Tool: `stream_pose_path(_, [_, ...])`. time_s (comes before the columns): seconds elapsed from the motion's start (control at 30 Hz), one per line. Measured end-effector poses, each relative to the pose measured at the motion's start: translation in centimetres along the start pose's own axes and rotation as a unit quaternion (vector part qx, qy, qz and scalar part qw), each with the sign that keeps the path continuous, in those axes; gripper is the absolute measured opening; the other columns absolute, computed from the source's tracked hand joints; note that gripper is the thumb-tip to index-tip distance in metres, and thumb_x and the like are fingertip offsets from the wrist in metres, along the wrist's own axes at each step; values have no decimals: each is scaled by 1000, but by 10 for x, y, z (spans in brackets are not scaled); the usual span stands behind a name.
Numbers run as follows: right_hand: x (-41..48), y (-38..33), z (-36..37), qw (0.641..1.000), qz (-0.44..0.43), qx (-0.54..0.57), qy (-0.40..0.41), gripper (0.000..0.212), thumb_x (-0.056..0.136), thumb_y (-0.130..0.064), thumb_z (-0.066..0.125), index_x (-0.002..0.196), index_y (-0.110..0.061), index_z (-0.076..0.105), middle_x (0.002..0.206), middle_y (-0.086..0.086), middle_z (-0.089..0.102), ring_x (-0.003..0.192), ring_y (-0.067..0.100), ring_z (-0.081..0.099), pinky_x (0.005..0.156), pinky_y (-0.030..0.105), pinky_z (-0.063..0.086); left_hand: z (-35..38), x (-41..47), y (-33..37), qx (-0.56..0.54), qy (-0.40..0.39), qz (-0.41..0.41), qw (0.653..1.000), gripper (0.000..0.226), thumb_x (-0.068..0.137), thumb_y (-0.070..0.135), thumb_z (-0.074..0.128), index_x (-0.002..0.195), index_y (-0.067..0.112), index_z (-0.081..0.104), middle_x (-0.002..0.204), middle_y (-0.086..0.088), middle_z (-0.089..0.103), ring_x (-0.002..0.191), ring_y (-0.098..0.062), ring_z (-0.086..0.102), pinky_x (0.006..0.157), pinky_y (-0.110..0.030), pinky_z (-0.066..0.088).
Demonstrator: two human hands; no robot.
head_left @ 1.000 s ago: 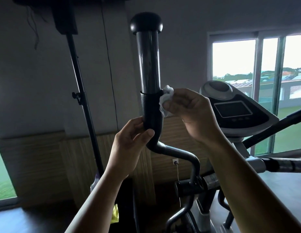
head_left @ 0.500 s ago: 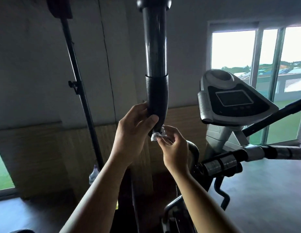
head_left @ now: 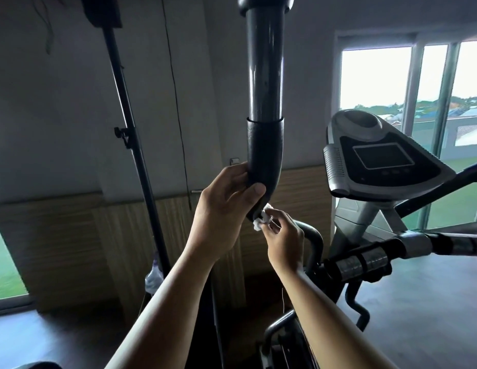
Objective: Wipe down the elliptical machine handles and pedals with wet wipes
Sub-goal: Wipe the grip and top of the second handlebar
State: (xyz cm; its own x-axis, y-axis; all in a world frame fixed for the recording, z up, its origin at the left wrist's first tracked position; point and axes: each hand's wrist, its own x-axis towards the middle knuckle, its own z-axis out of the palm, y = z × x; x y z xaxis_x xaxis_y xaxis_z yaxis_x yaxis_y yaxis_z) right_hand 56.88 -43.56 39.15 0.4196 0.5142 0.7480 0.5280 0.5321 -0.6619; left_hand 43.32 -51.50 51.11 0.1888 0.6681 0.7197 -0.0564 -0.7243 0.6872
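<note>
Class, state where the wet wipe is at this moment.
Head view, centre: the wipe is pinched in the right hand against the lower bend of the handle, just below the left hand thumb.

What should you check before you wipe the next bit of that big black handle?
1. Left hand grips the handle at its lower bend: ok.
2. Right hand fingers pinch the wet wipe: ok.
3. Wet wipe touches the handle's bend, just under the left thumb: ok.
4. Wet wipe is damp enough: cannot tell.
5. Upper part of the handle is already clean: cannot tell.
</note>
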Motion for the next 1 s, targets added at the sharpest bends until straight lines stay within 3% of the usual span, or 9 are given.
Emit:
stream_pose_path(0.2, [-9, -52, -20, 994, 22, 93, 44, 28, 83, 2, 76, 109, -6, 71, 101, 3, 75, 88, -7, 70, 75, 7, 52, -2, 0, -2, -16, -10, 6, 1000, 33, 93, 4, 66, 115, 29, 65, 107, 10, 77, 104, -7, 71, 85, -20, 54])
stream_pose_path(0.4, [-7, -107, -51, 976, 20, 194, 93, 27, 81, -7, 80, 107, -5, 73, 98, -3, 76, 85, -6, 70, 72, 7, 51, -4, 1, -3, -9, -9, 21, 1000, 33, 96, 3, 61, 116, 28, 66, 104, 12, 77, 100, -7, 73, 84, -21, 55])
stream_pose_path(0.53, [7, -138, -69, 977, -49, 168, 123, 29, 79, -15, 81, 105, -6, 74, 98, -3, 77, 89, 2, 74, 75, 19, 58, -5, 1, -5, -23, -9, 33, 999, 31, 96, 3, 62, 118, 25, 67, 106, 11, 77, 102, -7, 72, 85, -18, 53])
stream_pose_path(0.63, [24, -154, -77, 977, -92, 133, 139, 27, 79, -17, 83, 102, -5, 74, 96, -2, 77, 87, -1, 73, 75, 20, 59, -6, 2, -4, -24, -16, 32, 999, 30, 97, 7, 63, 115, 30, 68, 106, 11, 77, 103, -8, 72, 86, -18, 52])
stream_pose_path(0.8, [38, -170, -80, 978, -86, 129, 139, 26, 80, -22, 84, 100, -7, 74, 93, -4, 77, 81, 0, 74, 74, 32, 62, -9, 3, -7, -11, -19, 32, 999, 34, 96, 11, 63, 115, 38, 67, 110, 15, 76, 107, -6, 70, 89, -20, 52])
stream_pose_path(0.9, [34, -170, -79, 981, -92, 101, 141, 25, 84, -26, 81, 102, -10, 73, 95, -5, 77, 83, 4, 75, 75, 39, 62, -8, 1, -7, -29, -34, 25, 999, 35, 97, 5, 62, 121, 30, 66, 111, 11, 76, 108, -8, 70, 92, -24, 53])
stream_pose_path(1.0, [25, -171, -79, 981, -120, 32, 149, 21, 90, -30, 74, 106, -15, 73, 103, -8, 76, 91, 3, 73, 78, 37, 61, -10, -1, -7, -33, -40, 37, 998, 35, 94, 12, 61, 127, 24, 65, 114, 8, 75, 112, -12, 69, 99, -33, 52])
